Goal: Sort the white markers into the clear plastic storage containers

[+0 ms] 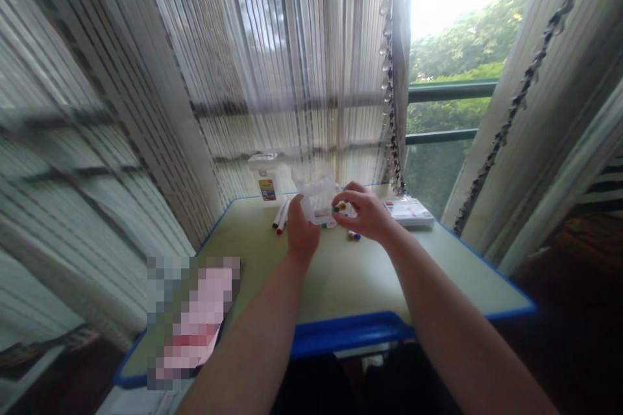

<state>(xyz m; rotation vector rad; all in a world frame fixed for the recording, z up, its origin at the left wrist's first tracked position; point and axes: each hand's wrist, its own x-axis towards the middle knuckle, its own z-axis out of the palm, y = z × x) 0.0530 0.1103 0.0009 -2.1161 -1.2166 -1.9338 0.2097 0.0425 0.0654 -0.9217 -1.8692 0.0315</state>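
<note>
My left hand [302, 230] is closed around a clear plastic box [314, 191], which is tilted above the far part of the table. Close to the box's right side, my right hand [363, 207] pinches markers [339, 207] with green and yellow ends toward me; their far parts are hidden or blurred. White markers [280, 217] with dark and red ends lie on the table to the left of my left hand. Below my right hand rest more markers [354, 235], showing blue and brownish ends.
The pale table [350, 279] has a blue edge. At its back left stands a clear lidded container [267, 178] with a label. A flat white case [409, 213] lies at the right. Something pink and pixelated [204, 311] lies at the left. String curtains [302, 65] hang behind.
</note>
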